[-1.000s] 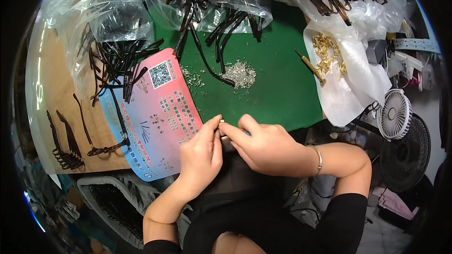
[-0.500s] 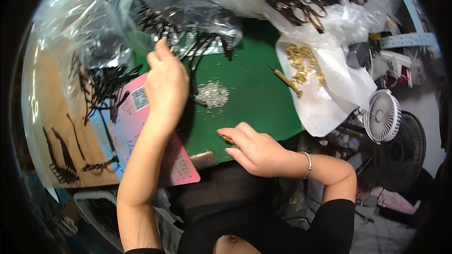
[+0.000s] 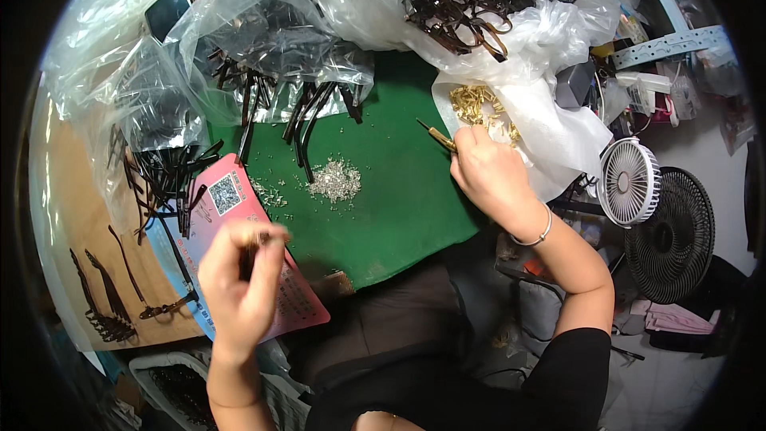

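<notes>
My left hand (image 3: 243, 279) is closed over the pink and blue printed card (image 3: 299, 303), thumb and fingers pinched on a small dark thing too blurred to name. At the right of the green mat (image 3: 399, 215), my right hand (image 3: 493, 178) bends its fingers down beside a heap of small gold-coloured metal parts (image 3: 471, 104). It partly covers a brass-handled screwdriver (image 3: 437, 138); what its fingertips hold is hidden. A pile of tiny silver metal pieces (image 3: 335, 181) lies between the hands. Dark eyeglass temples (image 3: 307, 124) stick out of a clear plastic bag (image 3: 271, 32) behind the pile.
Another bag holds many dark frame parts (image 3: 479, 0) at the back. More dark temples (image 3: 171, 172) lie at left, beside the card. White wrapping (image 3: 558, 144) spreads under the gold parts. A white fan (image 3: 630, 183) and a black fan (image 3: 670, 235) stand right; a phone (image 3: 167, 9) lies back left.
My left hand has drawn back from the bag of temples toward me. My right hand has moved from the mat's front edge to the gold parts. The whole view has shifted slightly.
</notes>
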